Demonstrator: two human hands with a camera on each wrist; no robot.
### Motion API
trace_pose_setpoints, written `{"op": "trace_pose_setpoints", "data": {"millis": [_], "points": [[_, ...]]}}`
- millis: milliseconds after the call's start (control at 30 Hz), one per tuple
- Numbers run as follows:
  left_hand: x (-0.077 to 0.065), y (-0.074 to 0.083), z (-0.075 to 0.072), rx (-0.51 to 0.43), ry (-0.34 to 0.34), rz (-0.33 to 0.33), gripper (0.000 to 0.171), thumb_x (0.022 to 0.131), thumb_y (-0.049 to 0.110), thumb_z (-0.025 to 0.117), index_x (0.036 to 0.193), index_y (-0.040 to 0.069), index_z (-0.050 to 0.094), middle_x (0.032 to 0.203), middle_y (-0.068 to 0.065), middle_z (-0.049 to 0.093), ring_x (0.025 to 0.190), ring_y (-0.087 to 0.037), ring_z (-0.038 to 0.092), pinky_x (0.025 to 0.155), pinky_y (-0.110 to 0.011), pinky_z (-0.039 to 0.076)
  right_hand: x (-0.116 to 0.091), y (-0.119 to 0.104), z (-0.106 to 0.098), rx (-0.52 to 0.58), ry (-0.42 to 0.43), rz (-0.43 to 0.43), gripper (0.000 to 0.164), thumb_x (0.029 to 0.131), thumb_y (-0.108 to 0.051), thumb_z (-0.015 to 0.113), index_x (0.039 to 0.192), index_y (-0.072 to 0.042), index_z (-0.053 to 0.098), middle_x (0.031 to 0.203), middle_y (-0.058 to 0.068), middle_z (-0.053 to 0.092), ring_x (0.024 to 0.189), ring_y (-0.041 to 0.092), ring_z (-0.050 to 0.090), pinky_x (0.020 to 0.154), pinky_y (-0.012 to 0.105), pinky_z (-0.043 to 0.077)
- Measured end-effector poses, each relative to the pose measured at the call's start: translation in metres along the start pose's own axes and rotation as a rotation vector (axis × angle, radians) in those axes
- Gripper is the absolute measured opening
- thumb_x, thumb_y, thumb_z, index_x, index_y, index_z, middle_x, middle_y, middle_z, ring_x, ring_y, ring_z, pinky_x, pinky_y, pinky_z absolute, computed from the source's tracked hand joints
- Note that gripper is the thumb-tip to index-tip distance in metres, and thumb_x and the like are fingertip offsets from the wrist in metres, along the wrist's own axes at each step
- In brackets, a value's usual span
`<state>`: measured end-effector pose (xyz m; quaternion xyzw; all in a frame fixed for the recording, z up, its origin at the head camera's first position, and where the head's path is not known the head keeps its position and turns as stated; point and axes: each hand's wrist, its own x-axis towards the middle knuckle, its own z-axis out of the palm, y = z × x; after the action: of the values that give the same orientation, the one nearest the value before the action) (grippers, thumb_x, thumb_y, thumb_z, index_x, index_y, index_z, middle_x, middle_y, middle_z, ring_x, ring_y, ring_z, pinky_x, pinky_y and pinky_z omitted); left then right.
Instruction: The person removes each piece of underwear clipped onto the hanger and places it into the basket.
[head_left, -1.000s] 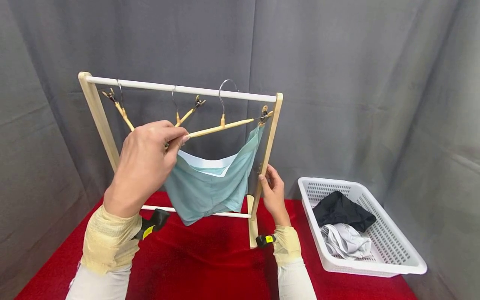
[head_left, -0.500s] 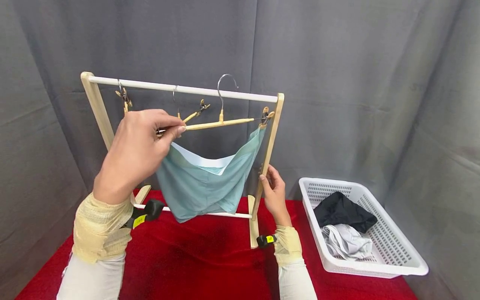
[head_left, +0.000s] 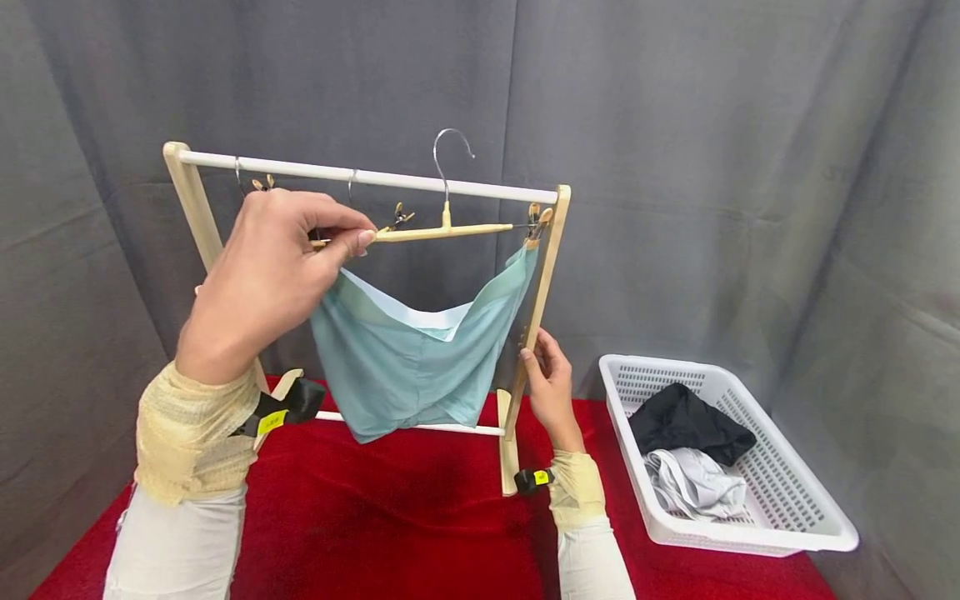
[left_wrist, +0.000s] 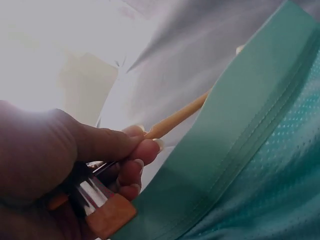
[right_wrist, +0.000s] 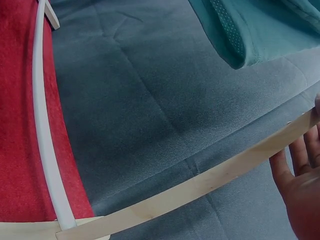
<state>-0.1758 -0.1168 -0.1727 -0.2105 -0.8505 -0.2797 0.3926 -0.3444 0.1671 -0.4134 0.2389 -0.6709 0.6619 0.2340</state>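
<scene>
A: What is held by the left hand (head_left: 262,275)?

B: A thin yellow hanger with a shiny metal hook (head_left: 472,231) is pinched there, near the left end of its bar.

A: Where are the blue-green cloth shorts with the white inside band (head_left: 420,375)?

B: They are hung under the bar, above the red cloth cover (head_left: 390,517). The right corner is nipped by a small wooden clip (head_left: 537,222). How the left corner is fixed cannot be told well, because it is partly hidden.

A: Why is the hanger held so high?

B: The hook is lifted above the smooth white rail (head_left: 495,191) and is not seen to be caught on it. So the weight is likely carried by the hand alone.

A: And the right hand (head_left: 551,392)?

B: The flat, pale wooden right post (head_left: 542,287) is gripped by it, with the thumb on one side and the fingers on the other. That is probably done so the post is not pushed or tipped.

A: What is put at the far right?

B: A white plastic basket with holes (head_left: 750,540). In it, a crumpled black cloth (head_left: 690,422) is laid behind a grey-white cloth (head_left: 693,483).
</scene>
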Motion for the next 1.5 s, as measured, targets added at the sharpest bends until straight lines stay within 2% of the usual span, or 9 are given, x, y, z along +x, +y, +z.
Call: {"op": "trace_pose_setpoints", "data": {"millis": [133,367,500,733,967,1033,1233,1433,1500], "points": [[-0.003,0.001,0.004,-0.048,-0.004,-0.058,0.016,0.09,-0.001,0.071,0.099,0.007,0.082,0.087,-0.007,0.077,0.07,0.002,0.06,0.07,-0.013,0.043,0.001,-0.001,-0.001,-0.003,-0.007,0.006,0.042,0.101,0.005,0.055,0.141,0.014,0.048,0.125,0.035,0.058,0.115,0.047,0.057,0.091,0.016,0.049],[-0.012,-0.011,0.014,-0.104,0.0,-0.119,0.012,0.09,0.002,0.075,0.1,0.005,0.081,0.092,-0.011,0.078,0.072,0.002,0.061,0.067,-0.014,0.041,0.001,-0.002,-0.003,-0.021,0.002,0.002,0.042,0.1,0.006,0.056,0.141,0.013,0.049,0.126,0.036,0.059,0.108,0.021,0.06,0.09,0.019,0.051],[-0.015,-0.024,0.018,-0.067,-0.017,-0.064,0.012,0.089,-0.002,0.074,0.099,0.001,0.08,0.092,-0.014,0.077,0.076,-0.012,0.065,0.068,-0.009,0.04,-0.001,-0.001,-0.003,-0.018,0.007,-0.003,0.041,0.099,0.007,0.056,0.139,0.015,0.049,0.124,0.035,0.059,0.107,0.019,0.06,0.09,0.017,0.05],[-0.02,-0.041,0.031,-0.009,-0.011,0.016,0.011,0.087,-0.006,0.074,0.097,-0.003,0.079,0.09,-0.015,0.077,0.077,-0.022,0.067,0.068,-0.013,0.039,0.0,0.008,-0.006,-0.025,0.007,-0.015,0.041,0.1,0.007,0.055,0.14,0.014,0.048,0.124,0.033,0.06,0.113,0.043,0.06,0.092,0.016,0.049],[-0.023,-0.047,0.053,-0.054,0.018,0.071,0.012,0.086,-0.008,0.075,0.094,-0.001,0.079,0.086,-0.011,0.075,0.072,-0.019,0.063,0.066,-0.017,0.039,0.002,0.028,-0.008,-0.005,0.016,-0.011,0.042,0.101,0.002,0.057,0.143,0.006,0.051,0.128,0.029,0.06,0.112,0.02,0.063,0.094,0.019,0.05],[-0.028,-0.05,0.059,-0.078,0.024,0.075,0.012,0.086,-0.008,0.075,0.094,-0.001,0.079,0.085,-0.011,0.075,0.073,-0.019,0.064,0.066,-0.015,0.039,0.002,0.028,-0.007,-0.001,0.017,-0.005,0.042,0.101,0.003,0.057,0.142,0.006,0.051,0.127,0.029,0.06,0.11,0.016,0.063,0.094,0.019,0.05],[-0.051,-0.057,0.077,-0.127,0.068,0.054,0.012,0.086,-0.004,0.077,0.098,-0.001,0.079,0.084,-0.01,0.074,0.071,-0.015,0.061,0.064,-0.014,0.039,0.002,0.019,-0.005,0.002,0.018,-0.01,0.042,0.099,0.008,0.056,0.141,0.012,0.049,0.128,0.036,0.058,0.112,0.033,0.06,0.091,0.015,0.05],[-0.074,-0.065,0.089,-0.152,0.122,0.022,0.012,0.085,-0.003,0.079,0.096,0.001,0.08,0.08,-0.005,0.072,0.068,-0.01,0.056,0.062,-0.013,0.04,-0.004,-0.006,-0.004,-0.021,0.014,0.001,0.041,0.099,0.006,0.057,0.139,0.016,0.048,0.126,0.035,0.059,0.109,0.013,0.06,0.093,0.016,0.048],[-0.083,-0.07,0.092,-0.167,0.133,0.008,0.013,0.084,-0.004,0.079,0.096,0.002,0.08,0.079,-0.003,0.072,0.067,-0.008,0.055,0.062,-0.013,0.04,-0.004,-0.007,-0.005,-0.031,0.012,0.007,0.041,0.1,0.006,0.056,0.139,0.015,0.049,0.125,0.034,0.059,0.11,0.016,0.06,0.095,0.017,0.048]]}}
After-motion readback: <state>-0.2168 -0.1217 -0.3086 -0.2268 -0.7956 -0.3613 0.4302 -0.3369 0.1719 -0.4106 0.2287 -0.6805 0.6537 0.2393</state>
